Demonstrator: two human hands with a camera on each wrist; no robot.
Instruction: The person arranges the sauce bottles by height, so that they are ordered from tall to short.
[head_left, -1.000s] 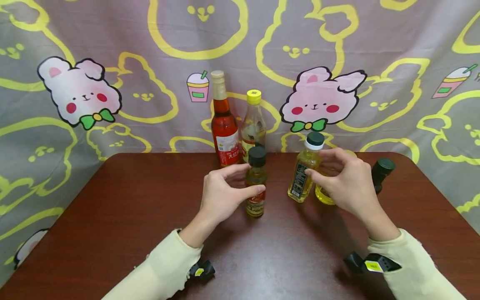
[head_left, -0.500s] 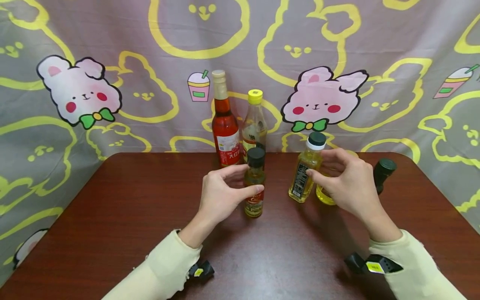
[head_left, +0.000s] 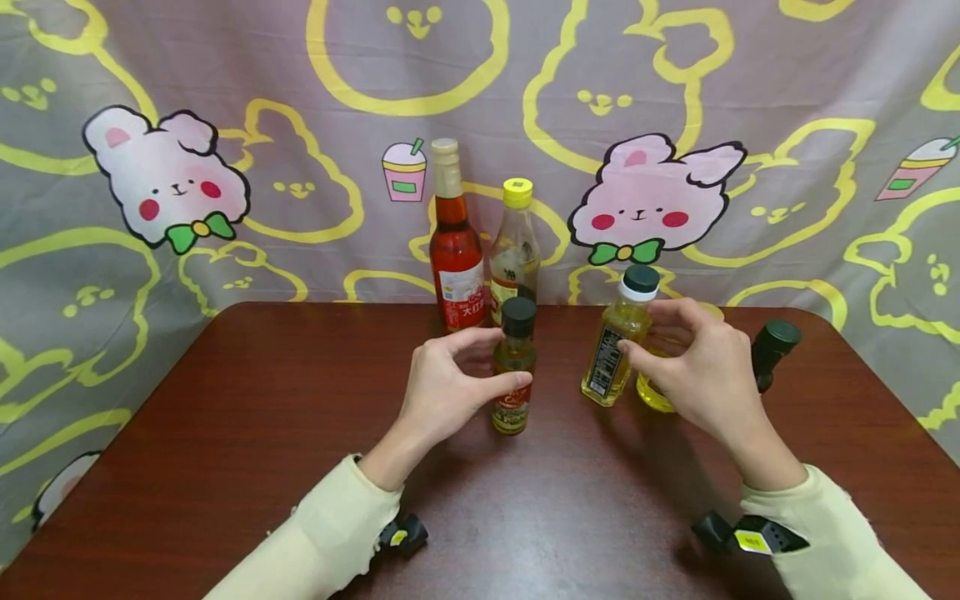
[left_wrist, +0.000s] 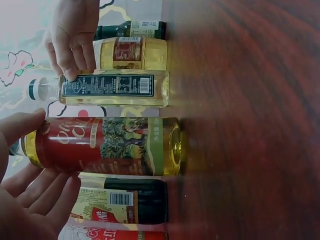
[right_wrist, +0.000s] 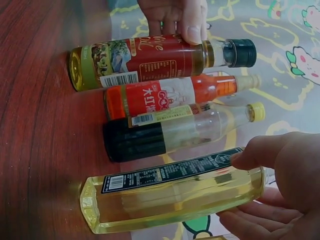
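My left hand [head_left: 450, 387] grips the small round oil bottle [head_left: 514, 367] with a black cap and red label, thumb in front, fingers behind; it stands upright. In the left wrist view that bottle [left_wrist: 100, 145] shows its red and green label. My right hand [head_left: 701, 367] holds the square clear oil bottle [head_left: 611, 354] with a dark green cap and black label, which leans slightly. The right wrist view shows the thumb on the label of this square bottle [right_wrist: 175, 192], with fingers around its far side.
At the table's [head_left: 300, 400] back stand a red-liquid bottle [head_left: 457, 250] and a yellow-capped bottle [head_left: 516, 250] with dark contents. Beside and behind my right hand are a yellow oil bottle [head_left: 654, 396] and a dark green bottle [head_left: 768, 354]. A patterned cloth [head_left: 262, 50] hangs behind.
The head view has shifted slightly, moving the whole scene a little to the right. Both hands keep hold of their bottles, with no other clear movement.
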